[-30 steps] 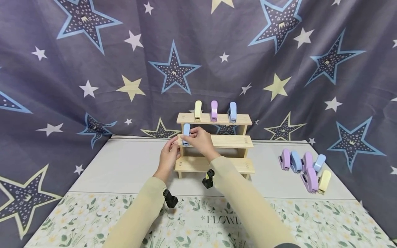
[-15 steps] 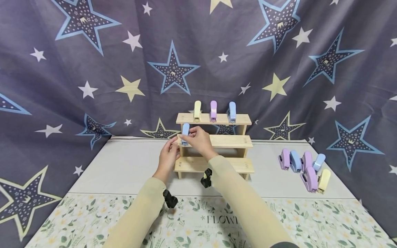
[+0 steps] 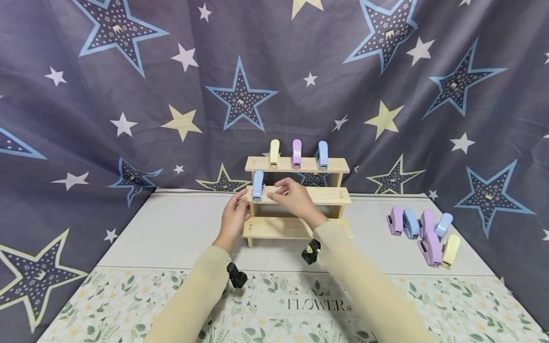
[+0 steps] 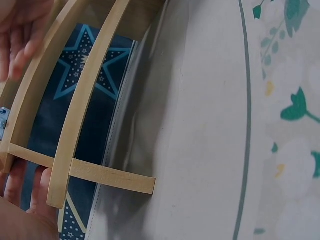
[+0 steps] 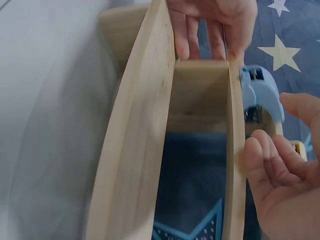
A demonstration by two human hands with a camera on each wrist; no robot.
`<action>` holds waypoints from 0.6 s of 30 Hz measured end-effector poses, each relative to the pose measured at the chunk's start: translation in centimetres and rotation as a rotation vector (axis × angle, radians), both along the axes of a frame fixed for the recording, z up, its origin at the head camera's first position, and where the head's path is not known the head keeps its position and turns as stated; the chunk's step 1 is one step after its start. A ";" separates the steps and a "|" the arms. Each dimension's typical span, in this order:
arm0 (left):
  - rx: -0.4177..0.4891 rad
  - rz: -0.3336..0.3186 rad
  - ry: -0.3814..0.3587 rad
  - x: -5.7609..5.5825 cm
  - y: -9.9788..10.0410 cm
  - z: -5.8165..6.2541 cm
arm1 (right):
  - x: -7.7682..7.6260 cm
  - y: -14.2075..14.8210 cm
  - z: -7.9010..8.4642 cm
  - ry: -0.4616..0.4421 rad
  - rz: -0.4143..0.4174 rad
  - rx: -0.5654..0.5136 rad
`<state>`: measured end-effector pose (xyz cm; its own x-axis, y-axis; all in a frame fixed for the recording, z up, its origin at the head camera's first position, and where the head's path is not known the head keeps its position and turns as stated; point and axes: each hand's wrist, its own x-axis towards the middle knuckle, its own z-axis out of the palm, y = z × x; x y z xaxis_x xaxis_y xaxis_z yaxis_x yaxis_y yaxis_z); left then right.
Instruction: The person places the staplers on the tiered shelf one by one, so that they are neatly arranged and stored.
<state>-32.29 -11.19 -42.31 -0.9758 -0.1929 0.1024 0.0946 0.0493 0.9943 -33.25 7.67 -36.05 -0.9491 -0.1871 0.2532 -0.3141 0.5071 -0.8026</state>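
A light-blue stapler (image 3: 258, 185) stands at the left end of the middle board of a three-step wooden shelf (image 3: 321, 195). Just right of it is my right hand (image 3: 297, 199), thumb and fingers parted with nothing between them. The right wrist view shows this gap beside the blue stapler (image 5: 265, 95). My left hand (image 3: 233, 216) holds the left end of the middle board, fingers reaching under it and thumb by its edge. Along the top board stand a yellow stapler (image 3: 274, 153), a purple stapler (image 3: 296, 153) and another blue stapler (image 3: 322, 155).
At the right of the table, several more staplers stand grouped, among them a purple stapler (image 3: 432, 248) and a yellow stapler (image 3: 450, 250). A star-patterned cloth (image 3: 326, 62) hangs close behind the shelf. Flower-print covering (image 3: 128, 305) lies along the table's front.
My right hand has let go of the light-blue stapler and moved right, its fingers parting. The stapler stays on the middle board. My left hand keeps its place at the shelf's end.
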 end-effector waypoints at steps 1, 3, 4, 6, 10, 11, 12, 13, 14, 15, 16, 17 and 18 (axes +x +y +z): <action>-0.001 0.002 0.000 0.0 0.0 0.1 | 0.1 0.6 0.0 0.003 0.005 0.007; 0.001 0.007 0.002 -0.1 0.1 0.2 | 0.3 1.9 0.0 0.008 0.010 0.026; 0.002 0.008 0.001 -0.1 0.1 0.2 | 0.5 2.6 -0.1 0.009 0.012 0.031; 0.006 0.009 -0.002 -0.1 0.1 0.1 | 0.7 4.0 -0.3 0.019 0.009 0.041; 0.008 0.013 -0.007 -0.1 0.0 0.1 | 1.1 7.1 -0.6 0.044 -0.014 0.076; 0.009 0.013 -0.007 -0.1 0.0 0.1 | 1.2 8.0 -0.7 0.047 -0.022 0.086; 0.009 0.013 -0.009 -0.1 0.0 0.1 | 1.3 8.8 -0.8 0.054 -0.032 0.100; 0.011 0.011 -0.011 -0.1 0.0 0.1 | 1.4 9.7 -0.9 0.059 -0.043 0.109; 0.012 0.009 -0.011 -0.1 0.0 0.0 | 1.5 10.6 -1.0 0.065 -0.053 0.112; 0.014 0.008 -0.009 -0.1 0.0 0.0 | 1.6 11.5 -1.1 0.074 -0.063 0.113; 0.017 0.007 -0.006 0.0 0.0 0.0 | 1.7 12.4 -1.2 0.083 -0.071 0.114; 0.022 0.007 -0.004 0.0 0.0 0.1 | 1.8 13.4 -1.3 0.092 -0.088 0.122; 0.025 0.008 -0.004 0.0 0.0 0.0 | 2.0 14.3 -1.5 0.106 -0.104 0.127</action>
<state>-32.27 -11.17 -42.28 -0.9746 -0.2035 0.0935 0.0902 0.0255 0.9956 -31.29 21.96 -37.54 -0.9344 -0.1264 0.3330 -0.3339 0.6362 -0.6956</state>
